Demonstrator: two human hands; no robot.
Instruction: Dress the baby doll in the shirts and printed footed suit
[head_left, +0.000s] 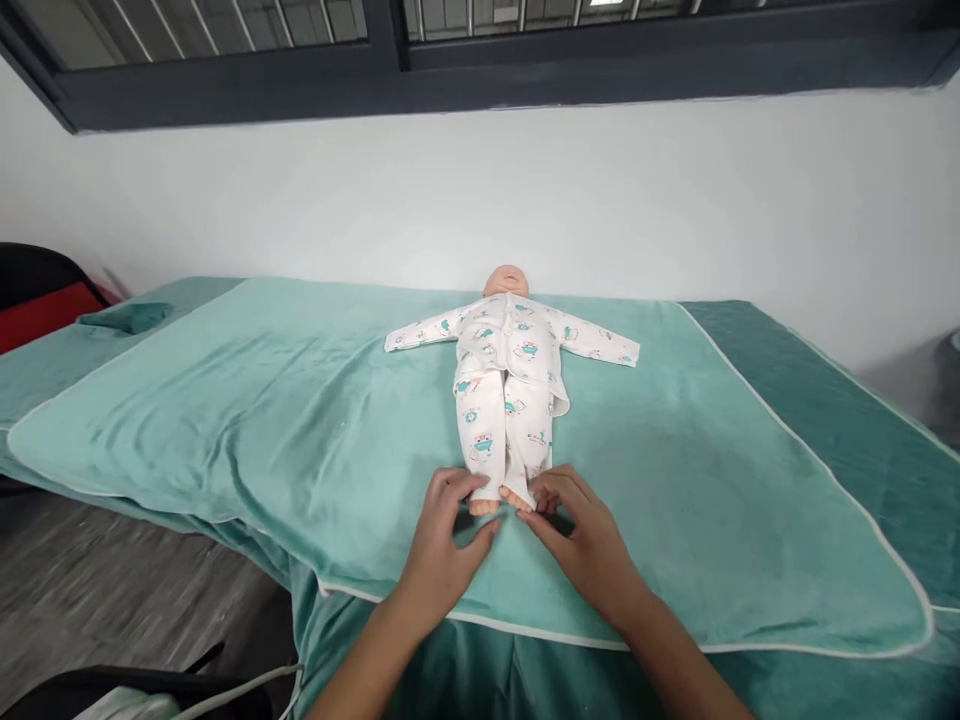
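Observation:
A baby doll (506, 282) lies on its back, wearing a white printed jacket (508, 335) and matching trousers (481, 425). Its sleeves stretch out to both sides, and the bare toes show below the trouser cuffs. My left hand (442, 545) is beside the foot on the left, fingertips touching that cuff, thumb held apart from the fingers below the toes. At the other foot, my right hand (581, 540) has its thumb and fingers closed on the trouser cuff's outer edge. The doll's hands are hidden by the sleeves.
A light green blanket (712, 520) with white edging lies under the doll, over a darker green cover (847, 430). A white wall (300, 200) and dark window frame (480, 75) stand behind. A black-and-red item (45, 300) is at far left; a pale cable (240, 688) is at lower left.

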